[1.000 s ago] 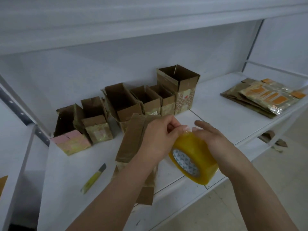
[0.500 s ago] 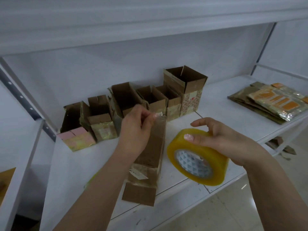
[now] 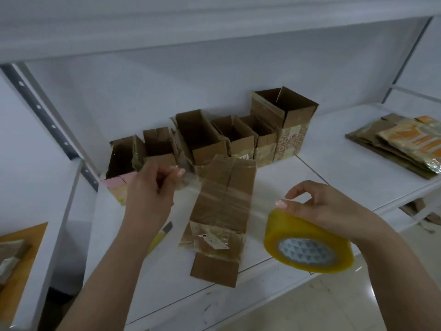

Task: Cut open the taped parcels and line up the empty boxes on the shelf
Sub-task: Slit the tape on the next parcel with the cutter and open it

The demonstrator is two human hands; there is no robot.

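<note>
My left hand [image 3: 152,187] pinching clear tape end [image 3: 188,187], my right hand [image 3: 319,206] gripping yellow tape roll [image 3: 307,247], strip across flattened box [image 3: 222,211], its label [image 3: 213,241] unreadable, open boxes [image 3: 214,137] behind on shelf [image 3: 334,173]

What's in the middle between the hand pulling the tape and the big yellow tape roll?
In the head view, a flattened cardboard box lies on the shelf between the left hand and the tape roll, with a clear tape strip stretched across it.
</note>
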